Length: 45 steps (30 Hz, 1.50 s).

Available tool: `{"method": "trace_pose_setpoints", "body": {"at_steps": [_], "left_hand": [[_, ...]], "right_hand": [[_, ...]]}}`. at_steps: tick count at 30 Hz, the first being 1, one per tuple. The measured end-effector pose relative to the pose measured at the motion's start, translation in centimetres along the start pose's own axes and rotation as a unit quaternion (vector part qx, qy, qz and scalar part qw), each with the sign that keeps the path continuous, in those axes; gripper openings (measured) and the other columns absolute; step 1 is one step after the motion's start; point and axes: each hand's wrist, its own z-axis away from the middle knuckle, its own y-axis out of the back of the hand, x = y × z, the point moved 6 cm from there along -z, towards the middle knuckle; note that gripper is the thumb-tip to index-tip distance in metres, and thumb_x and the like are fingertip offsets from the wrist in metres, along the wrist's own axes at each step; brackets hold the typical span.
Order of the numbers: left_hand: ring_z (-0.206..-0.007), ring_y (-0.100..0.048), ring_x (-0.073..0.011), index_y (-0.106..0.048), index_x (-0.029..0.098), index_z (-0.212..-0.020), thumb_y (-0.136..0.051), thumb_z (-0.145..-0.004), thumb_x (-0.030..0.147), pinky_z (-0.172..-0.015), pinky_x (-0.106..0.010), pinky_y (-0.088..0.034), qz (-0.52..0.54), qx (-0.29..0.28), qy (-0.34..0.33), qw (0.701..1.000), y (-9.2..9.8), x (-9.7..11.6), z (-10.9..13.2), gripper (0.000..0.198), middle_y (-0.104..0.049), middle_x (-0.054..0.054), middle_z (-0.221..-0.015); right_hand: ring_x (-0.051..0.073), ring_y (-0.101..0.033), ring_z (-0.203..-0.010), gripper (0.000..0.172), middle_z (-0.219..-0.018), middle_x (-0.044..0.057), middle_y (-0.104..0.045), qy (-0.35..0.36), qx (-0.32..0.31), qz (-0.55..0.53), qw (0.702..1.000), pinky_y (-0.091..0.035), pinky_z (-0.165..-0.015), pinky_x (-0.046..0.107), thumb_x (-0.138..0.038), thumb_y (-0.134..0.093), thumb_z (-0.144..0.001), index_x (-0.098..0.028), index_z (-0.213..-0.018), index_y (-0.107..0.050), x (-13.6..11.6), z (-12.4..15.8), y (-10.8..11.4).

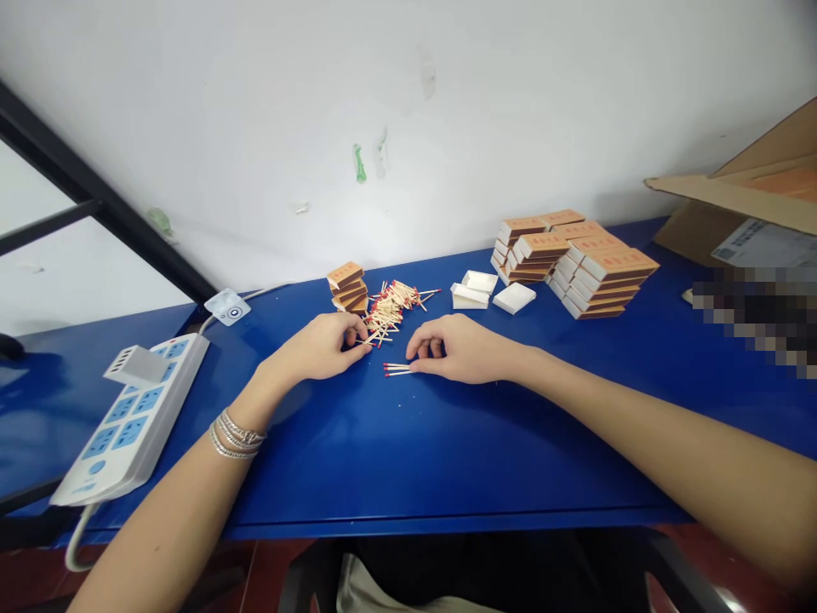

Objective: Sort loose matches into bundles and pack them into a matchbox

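Observation:
A loose heap of red-tipped matches (394, 305) lies on the blue table (408, 460). At the heap's near left edge, my left hand (335, 345) has thumb and forefinger closed around a match (365, 343). To the right, my right hand (460, 347) rests low over the table with curled fingers. Its thumb and fingertips are at the plain ends of a few matches (397, 369), which lie side by side with red heads pointing left. How firmly they are gripped is hard to see.
Small stacked matchboxes (348, 288) stand left of the heap. White empty matchbox trays (471, 294) and a white piece (514, 297) lie behind my right hand. Many matchboxes (574, 260) are piled farther right, beside a cardboard box (708, 226). A power strip (137, 417) sits left.

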Motion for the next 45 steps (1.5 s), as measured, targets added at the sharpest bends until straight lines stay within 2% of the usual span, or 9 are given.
{"method": "trace_pose_setpoints", "body": {"at_steps": [5,10,17,22,28,32,35,39,45], "left_hand": [[-0.058,-0.052,-0.0109,-0.063,0.016,-0.082,-0.055,-0.079,0.021,-0.057,-0.024,-0.038,0.005,0.016,0.003,1.0,-0.3,0.4,-0.2,0.01,-0.061,-0.001,-0.069],[-0.055,-0.05,-0.0095,-0.062,0.015,-0.082,-0.056,-0.079,0.021,-0.055,-0.023,-0.038,0.053,0.033,0.009,0.998,0.1,0.4,-0.1,0.009,-0.059,0.0,-0.066],[-0.053,-0.047,-0.0079,-0.065,0.015,-0.084,-0.057,-0.081,0.022,-0.054,-0.021,-0.038,0.113,-0.03,-0.057,0.991,-1.2,2.9,0.5,0.011,-0.057,0.002,-0.063],[-0.054,-0.048,-0.0075,-0.069,0.016,-0.084,-0.057,-0.082,0.022,-0.054,-0.021,-0.038,0.114,-0.031,-0.078,0.99,-1.2,3.6,0.6,0.014,-0.061,0.001,-0.066],[-0.052,-0.046,-0.0071,-0.069,0.015,-0.083,-0.058,-0.082,0.024,-0.053,-0.021,-0.038,0.111,0.018,-0.054,0.992,-0.9,3.1,0.3,0.015,-0.059,0.002,-0.062],[-0.055,-0.049,-0.0081,-0.071,0.017,-0.086,-0.058,-0.083,0.028,-0.054,-0.021,-0.039,0.132,-0.014,-0.067,0.989,-1.2,3.2,0.4,0.017,-0.064,0.0,-0.069],[-0.056,-0.05,-0.0089,-0.072,0.017,-0.089,-0.056,-0.084,0.032,-0.052,-0.022,-0.039,0.144,-0.015,-0.047,0.988,-0.6,2.2,0.3,0.022,-0.068,-0.002,-0.076],[-0.052,-0.049,-0.0087,-0.071,0.016,-0.087,-0.059,-0.08,0.032,-0.052,-0.022,-0.038,0.052,0.037,0.016,0.998,1.2,-0.4,0.1,0.021,-0.066,-0.001,-0.069],[-0.058,-0.054,-0.0112,-0.069,0.018,-0.088,-0.061,-0.077,0.029,-0.056,-0.023,-0.039,-0.013,-0.007,0.02,1.0,1.0,-1.2,0.1,0.017,-0.065,0.0,-0.069]], "right_hand": [[0.01,-0.057,-0.06,0.013,-0.073,0.001,-0.069,-0.004,0.01,-0.001,1.0,-0.044,-0.059,0.023,-0.024,-0.066,-0.075,-0.018,-0.085,-0.073,0.0,0.0,-0.1],[0.01,-0.057,-0.059,0.011,-0.069,0.001,-0.067,-0.02,0.038,-0.003,0.999,-0.044,-0.06,0.024,-0.024,-0.065,-0.076,-0.017,-0.082,-0.072,0.1,-0.1,0.1],[0.011,-0.058,-0.06,0.012,-0.069,0.001,-0.069,-0.051,0.081,-0.011,0.995,-0.044,-0.061,0.024,-0.023,-0.06,-0.079,-0.017,-0.079,-0.071,0.4,-0.2,0.4],[0.012,-0.058,-0.059,0.013,-0.069,0.002,-0.069,-0.057,0.079,-0.014,0.995,-0.044,-0.06,0.024,-0.023,-0.06,-0.08,-0.017,-0.079,-0.07,0.5,-0.2,0.4],[0.012,-0.059,-0.06,0.013,-0.07,0.002,-0.069,-0.056,0.077,-0.015,0.995,-0.044,-0.06,0.024,-0.024,-0.059,-0.08,-0.017,-0.08,-0.071,0.6,-0.2,0.4],[0.012,-0.058,-0.059,0.013,-0.069,0.002,-0.069,-0.05,0.081,-0.019,0.995,-0.045,-0.061,0.025,-0.023,-0.059,-0.08,-0.017,-0.08,-0.071,0.5,-0.2,0.4],[0.011,-0.057,-0.058,0.013,-0.069,0.001,-0.069,-0.046,0.084,-0.013,0.995,-0.044,-0.061,0.025,-0.022,-0.059,-0.08,-0.017,-0.079,-0.071,0.4,-0.1,0.4],[0.011,-0.057,-0.06,0.012,-0.073,0.002,-0.069,-0.021,0.113,0.007,0.993,-0.044,-0.062,0.025,-0.023,-0.061,-0.079,-0.017,-0.081,-0.071,0.2,-0.3,0.1],[0.012,-0.057,-0.063,0.012,-0.073,0.002,-0.069,-0.015,0.139,0.041,0.989,-0.041,-0.062,0.026,-0.026,-0.063,-0.079,-0.017,-0.08,-0.071,0.2,-2.1,-1.1]]}}
